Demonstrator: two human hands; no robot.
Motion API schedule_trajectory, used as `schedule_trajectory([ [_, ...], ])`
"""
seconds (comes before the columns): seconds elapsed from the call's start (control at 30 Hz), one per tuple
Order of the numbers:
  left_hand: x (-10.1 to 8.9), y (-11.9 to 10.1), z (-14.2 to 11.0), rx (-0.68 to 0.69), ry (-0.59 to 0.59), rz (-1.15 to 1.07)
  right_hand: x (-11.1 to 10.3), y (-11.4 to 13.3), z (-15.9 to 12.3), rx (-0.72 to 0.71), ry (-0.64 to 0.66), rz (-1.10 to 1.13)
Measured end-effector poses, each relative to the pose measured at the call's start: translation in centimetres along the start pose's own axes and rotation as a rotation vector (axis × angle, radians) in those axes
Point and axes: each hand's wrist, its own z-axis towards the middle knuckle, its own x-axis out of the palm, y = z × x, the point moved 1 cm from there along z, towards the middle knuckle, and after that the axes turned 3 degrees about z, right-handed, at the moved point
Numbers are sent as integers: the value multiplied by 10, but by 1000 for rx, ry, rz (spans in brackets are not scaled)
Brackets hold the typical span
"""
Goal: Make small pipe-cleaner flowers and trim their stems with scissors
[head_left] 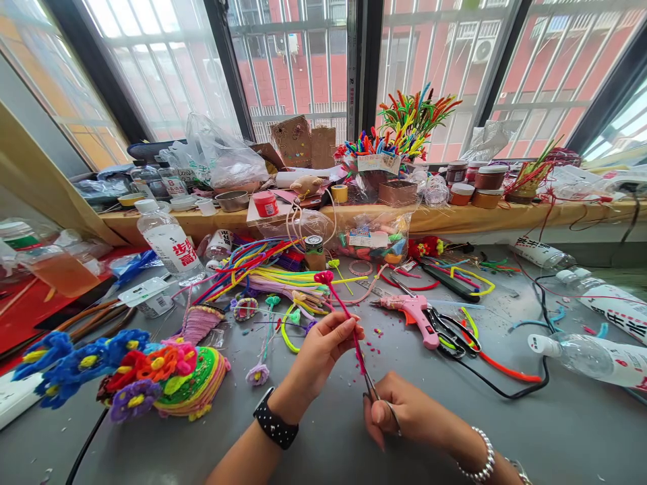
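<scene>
My left hand (pixel 331 343) pinches a magenta pipe cleaner (pixel 337 296) by its middle, above the grey table. The upper end is twisted into a small flower-like loop, and the lower end slants down toward my right. In my right hand (pixel 391 407) is a pair of scissors (pixel 371 387), fingers closed round the handles. Its blades point up and meet the pipe cleaner's lower end; whether they are fully closed on it cannot be made out. Small magenta clippings (pixel 373 350) lie on the table just behind.
A pink glue gun (pixel 412 313) and black-handled pliers (pixel 457 333) lie right of my hands, with a black cord. Pipe cleaners (pixel 288 283) are heaped behind. A fuzzy flower arrangement (pixel 146 377) stands left. Water bottles (pixel 169 246) stand left; others (pixel 591 357) lie right.
</scene>
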Motion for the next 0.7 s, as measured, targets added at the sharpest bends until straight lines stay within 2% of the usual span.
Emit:
schedule_trajectory([
  [0.5,-2,2,1,47,-66,-62,1,-4,1,100,-67,85],
  [0.7,-3,1,2,51,-50,-70,-1,-2,1,117,-75,107],
])
